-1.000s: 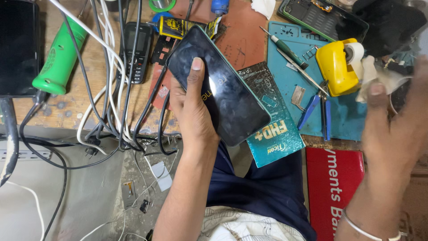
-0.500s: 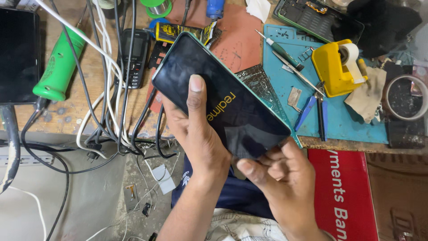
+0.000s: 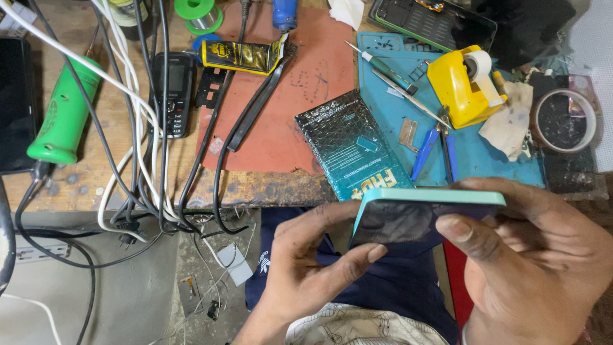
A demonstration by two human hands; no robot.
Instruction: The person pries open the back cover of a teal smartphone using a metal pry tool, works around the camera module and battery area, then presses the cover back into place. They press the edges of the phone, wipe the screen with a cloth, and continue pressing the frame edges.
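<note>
- Smartphone with a mint-green plastic frame and dark glossy glass (image 3: 418, 217) sits between my two hands, held nearly edge-on above my lap, just in front of the bench edge.
- My left hand (image 3: 306, 271) grips its near-left end: thumb (image 3: 357, 262) pressed under the glass, a finger curled along the frame above.
- My right hand (image 3: 543, 268) clamps the other end, thumb (image 3: 463, 233) on the dark face and fingers wrapped over the mint edge.
- Just beyond the phone I see a flat teal bubble-wrap pouch (image 3: 354, 150), crinkled and shiny, lying across the seam between a worn red rubber mat (image 3: 306, 96) and a blue silicone work mat (image 3: 485, 153).
- On the blue mat: blue-handled pliers (image 3: 437, 144), thin metal tweezers (image 3: 408, 96), a small screwdriver (image 3: 383, 64), and a yellow plastic tape dispenser (image 3: 460, 83) holding a white roll.
- A round clear-rimmed dish (image 3: 565, 121) at the right holds something dark; I cannot tell what.
- At the far edge, an opened phone shell with a green rim (image 3: 434, 22) shows bare internals.
- On the wooden bench at the left: a black keypad phone (image 3: 175, 92), a black-and-yellow foil sachet (image 3: 246, 56), a green-handled soldering tool (image 3: 64, 112), and tangled black and white cables (image 3: 137, 128).
</note>
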